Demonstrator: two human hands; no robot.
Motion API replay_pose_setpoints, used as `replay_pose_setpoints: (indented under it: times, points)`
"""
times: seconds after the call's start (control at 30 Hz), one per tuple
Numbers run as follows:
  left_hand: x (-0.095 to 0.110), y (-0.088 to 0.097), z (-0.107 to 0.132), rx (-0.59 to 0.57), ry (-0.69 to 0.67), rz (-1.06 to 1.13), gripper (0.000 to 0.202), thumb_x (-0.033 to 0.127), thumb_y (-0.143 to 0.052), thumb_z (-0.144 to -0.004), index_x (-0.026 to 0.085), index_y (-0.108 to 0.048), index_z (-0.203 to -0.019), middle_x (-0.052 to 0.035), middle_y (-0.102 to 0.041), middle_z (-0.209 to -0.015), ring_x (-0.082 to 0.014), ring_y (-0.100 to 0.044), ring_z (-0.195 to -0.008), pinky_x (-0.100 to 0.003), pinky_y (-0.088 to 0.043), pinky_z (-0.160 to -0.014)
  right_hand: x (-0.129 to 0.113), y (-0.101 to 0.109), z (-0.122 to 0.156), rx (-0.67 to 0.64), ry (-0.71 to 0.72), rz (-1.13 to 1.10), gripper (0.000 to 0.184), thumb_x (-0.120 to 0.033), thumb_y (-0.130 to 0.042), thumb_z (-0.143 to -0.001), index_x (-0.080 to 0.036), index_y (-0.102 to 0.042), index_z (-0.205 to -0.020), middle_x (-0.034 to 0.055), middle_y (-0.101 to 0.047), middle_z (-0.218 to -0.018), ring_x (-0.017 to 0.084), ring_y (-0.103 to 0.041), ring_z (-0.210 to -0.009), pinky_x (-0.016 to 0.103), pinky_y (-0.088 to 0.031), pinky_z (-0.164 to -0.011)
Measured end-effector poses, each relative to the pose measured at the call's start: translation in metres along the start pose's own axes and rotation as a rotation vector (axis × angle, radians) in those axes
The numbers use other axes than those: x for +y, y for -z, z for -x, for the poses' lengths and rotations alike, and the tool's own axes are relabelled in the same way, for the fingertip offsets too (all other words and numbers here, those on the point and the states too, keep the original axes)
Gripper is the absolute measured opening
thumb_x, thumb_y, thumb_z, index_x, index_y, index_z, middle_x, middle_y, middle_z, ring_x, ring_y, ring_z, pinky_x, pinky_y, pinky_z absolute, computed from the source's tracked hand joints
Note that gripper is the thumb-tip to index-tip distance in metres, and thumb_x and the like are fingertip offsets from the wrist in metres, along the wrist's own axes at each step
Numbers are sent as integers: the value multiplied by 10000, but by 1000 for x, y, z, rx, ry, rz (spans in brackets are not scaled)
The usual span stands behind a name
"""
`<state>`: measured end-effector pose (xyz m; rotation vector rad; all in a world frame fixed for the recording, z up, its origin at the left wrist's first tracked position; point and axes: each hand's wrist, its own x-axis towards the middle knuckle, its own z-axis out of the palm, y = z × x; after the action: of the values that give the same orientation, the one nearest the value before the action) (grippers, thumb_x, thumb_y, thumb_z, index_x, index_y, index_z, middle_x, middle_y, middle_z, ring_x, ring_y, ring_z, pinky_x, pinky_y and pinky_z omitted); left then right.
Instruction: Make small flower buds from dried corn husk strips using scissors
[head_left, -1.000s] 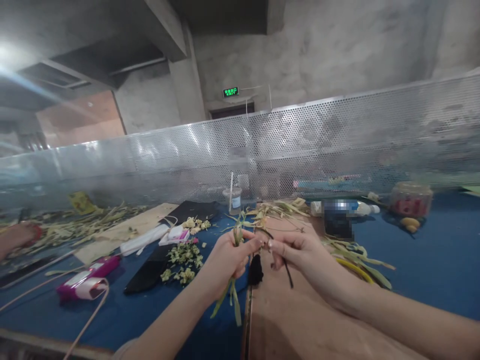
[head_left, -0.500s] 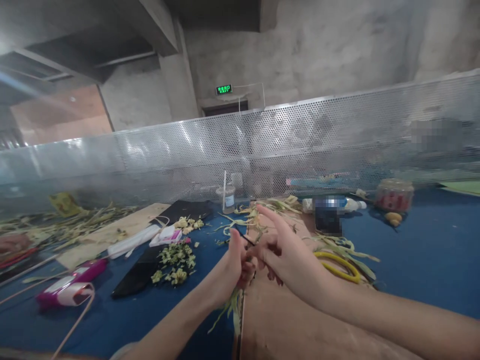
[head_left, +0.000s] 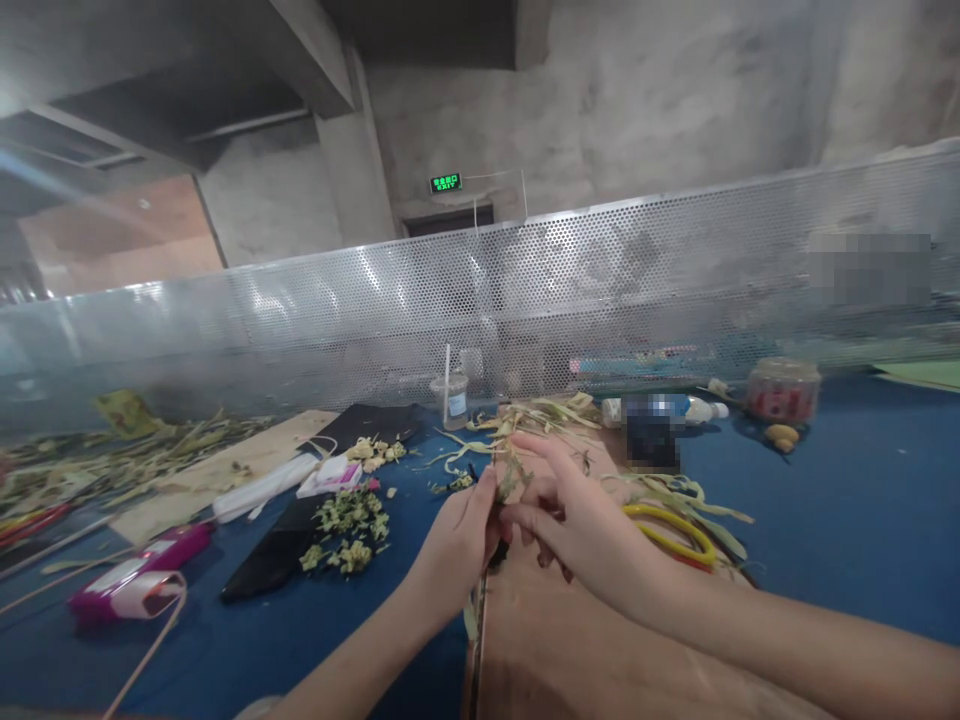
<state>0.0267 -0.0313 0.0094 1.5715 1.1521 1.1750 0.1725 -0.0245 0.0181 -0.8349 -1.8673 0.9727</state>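
Note:
My left hand (head_left: 459,530) is closed, thumb pointing up, around a small bunch of pale green dried leaf strips (head_left: 513,480) that shows just above the fingers. Facing it, my right hand (head_left: 574,510) has its index finger stretched out, while its thumb and bent fingers close at the same bunch. The exact grip is hidden between the two hands. Something dark (head_left: 498,556) pokes out below the left fingers; its kind is unclear. Both hands are over the left edge of a brown wooden board (head_left: 570,650).
Small yellow-green folded pieces (head_left: 352,520) lie at left near a black strip (head_left: 270,550) and a purple package (head_left: 142,570). A cup with a straw (head_left: 453,402), a bottle (head_left: 705,410) and a jar (head_left: 784,390) stand or lie behind. Yellow rings (head_left: 671,535) are at right.
The leaf strips that hung below my left hand now show above the fingers. The thin dark piece between the hands is gone from there. My left thumb has tilted toward the right hand.

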Motion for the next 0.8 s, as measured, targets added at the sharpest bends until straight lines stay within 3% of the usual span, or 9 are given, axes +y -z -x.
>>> replay_pose_setpoints:
  times: [0.1, 0.3, 0.47, 0.8]
  points:
    - [-4, 4, 0, -44, 40, 79, 554, 583, -299, -817, 136, -493, -553, 30, -384, -461, -57, -259, -382, -214, -146, -385, 3, 5, -3, -80, 10, -27, 549, -251, -503, -802, -215, -298, -1309, -23, -546, -641, 91, -485, -495, 148, -351, -342]
    - [-9, 15, 4, -309, 61, 88, 642, 649, -275, -782, 130, -487, -469, 14, -359, -412, -64, -276, -371, -227, -152, -394, -7, 23, -6, -363, 86, 21, 406, -200, -432, -858, -257, -420, -1260, -59, -455, -590, 50, -406, -457, 152, -356, -421]
    - [-11, 23, 6, -421, 81, 99, 616, 660, -335, -757, 133, -497, -483, 7, -416, -403, -68, -334, -354, -221, -202, -400, -17, 30, -3, -508, 80, 34, 249, -231, -444, -865, -218, -538, -1095, -51, -474, -594, 54, -420, -474, 158, -348, -435]
    - [-4, 22, 10, -491, 71, 34, 651, 668, -290, -764, 144, -464, -418, -1, -385, -397, -76, -313, -370, -239, -181, -404, -10, 24, -5, -507, 56, -73, 82, -262, -429, -874, -182, -441, -860, -56, -457, -610, 59, -423, -502, 178, -351, -463]
